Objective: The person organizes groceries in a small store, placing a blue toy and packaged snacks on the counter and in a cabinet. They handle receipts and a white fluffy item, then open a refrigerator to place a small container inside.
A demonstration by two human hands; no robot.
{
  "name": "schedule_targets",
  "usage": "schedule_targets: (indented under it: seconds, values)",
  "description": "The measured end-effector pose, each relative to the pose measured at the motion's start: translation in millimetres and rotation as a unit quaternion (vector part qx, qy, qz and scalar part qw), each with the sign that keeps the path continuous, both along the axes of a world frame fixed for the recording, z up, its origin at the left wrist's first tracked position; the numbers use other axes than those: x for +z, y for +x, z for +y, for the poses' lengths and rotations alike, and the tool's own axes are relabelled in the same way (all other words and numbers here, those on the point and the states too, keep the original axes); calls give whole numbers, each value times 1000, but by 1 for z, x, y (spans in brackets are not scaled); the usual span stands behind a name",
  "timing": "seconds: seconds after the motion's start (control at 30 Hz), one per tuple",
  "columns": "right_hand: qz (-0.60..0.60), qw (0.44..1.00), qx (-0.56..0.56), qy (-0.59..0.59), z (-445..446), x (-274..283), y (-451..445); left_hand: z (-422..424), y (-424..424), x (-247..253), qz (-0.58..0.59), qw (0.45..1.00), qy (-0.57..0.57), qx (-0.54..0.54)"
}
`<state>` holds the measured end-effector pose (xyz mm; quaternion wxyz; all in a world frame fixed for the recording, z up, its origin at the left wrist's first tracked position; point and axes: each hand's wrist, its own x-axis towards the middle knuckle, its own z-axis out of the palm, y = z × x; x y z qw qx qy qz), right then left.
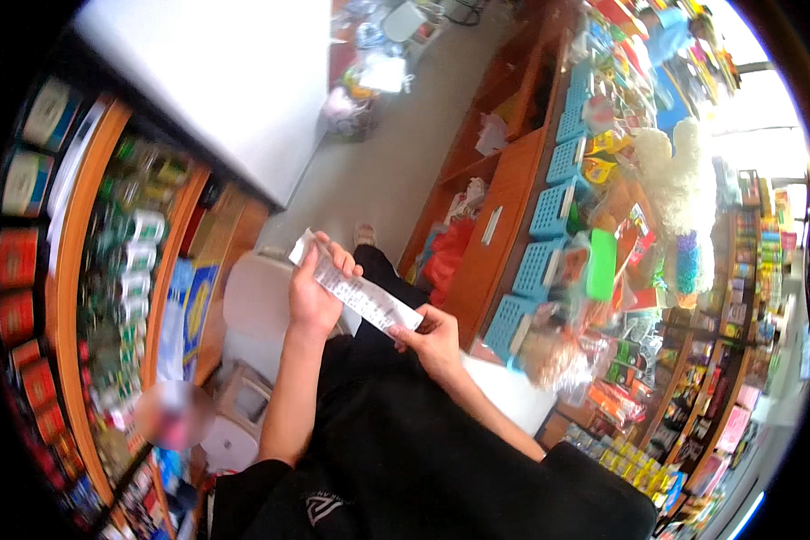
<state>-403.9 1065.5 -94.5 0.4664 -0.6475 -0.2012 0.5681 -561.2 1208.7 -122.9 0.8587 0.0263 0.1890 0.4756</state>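
A long, narrow strip of white paper (364, 293), with printed writing like a receipt, is stretched slantwise between my hands in front of my dark clothing. My left hand (316, 297) grips its upper end, the thumb lying over the paper and the fingers curled behind. At the lower end, my right hand (433, 336) pinches the edge between thumb and fingers. The writing is too blurred to read.
Blue plastic baskets (557, 210) line the counter at right, above a wooden cabinet (503, 223). Shelves of bottles (135, 263) stand at left. Behind my left hand is a pale stool-like seat (253, 287). Bagged items (351, 111) rest on the floor ahead.
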Motion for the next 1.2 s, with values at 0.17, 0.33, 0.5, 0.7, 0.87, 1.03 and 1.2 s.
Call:
schedule_targets:
  seconds: [0.17,0.33,0.5,0.7,0.87,1.03,1.2]
  values:
    - [59,988,-138,-16,86,-38,51,119,94,-27,79,991,-2,-112]
    - [55,942,-320,-89,158,-51,128,218,228,-59,51,974,-56,-213]
    - [18,922,-355,-157,223,-52,176,287,313,-89,-18,954,-103,-282]
    - [49,903,-382,-189,334,-78,214,387,344,-128,-25,959,-168,-226]
    - [61,903,-380,-194,439,-120,236,466,364,-170,6,953,-134,-272]
    - [74,896,-391,-198,490,-139,251,509,389,-183,15,934,-191,-302]
    - [128,909,-333,-214,509,-171,292,538,426,-219,46,929,-219,-294]
